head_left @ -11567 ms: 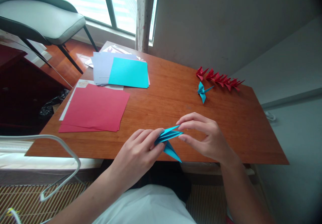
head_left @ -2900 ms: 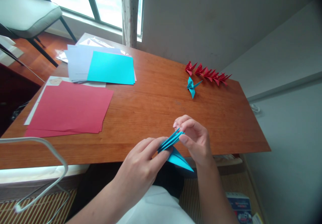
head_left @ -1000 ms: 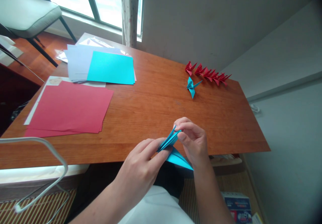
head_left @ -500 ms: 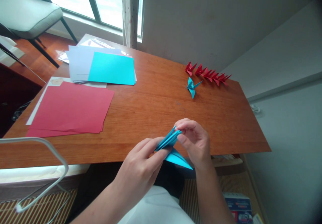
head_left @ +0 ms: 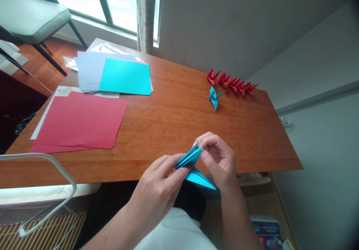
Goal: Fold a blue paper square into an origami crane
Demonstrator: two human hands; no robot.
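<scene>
A partly folded blue origami crane [head_left: 193, 160] is held over the front edge of the wooden table. My left hand [head_left: 159, 182] is closed on its lower left side, with the thumb in front and the fingers behind. At its upper tip, my right hand [head_left: 220, 158] pinches the folded layers between thumb and fingertips. One long blue point sticks out down to the right below my hands. Farther back stands a finished blue paper crane [head_left: 214, 97], and behind it a row of several red paper cranes [head_left: 235, 83].
Red paper sheets [head_left: 81, 121] lie on the table's left side. Behind them are blue paper [head_left: 126, 77] and pale sheets [head_left: 89, 70]. A white bent tube [head_left: 60, 167] crosses the lower left. A chair [head_left: 36, 14] stands beyond the table [head_left: 168, 119], by the window.
The layers at the crane's upper tip have spread slightly apart. My right fingers have shifted a little there; my left hand keeps its hold.
</scene>
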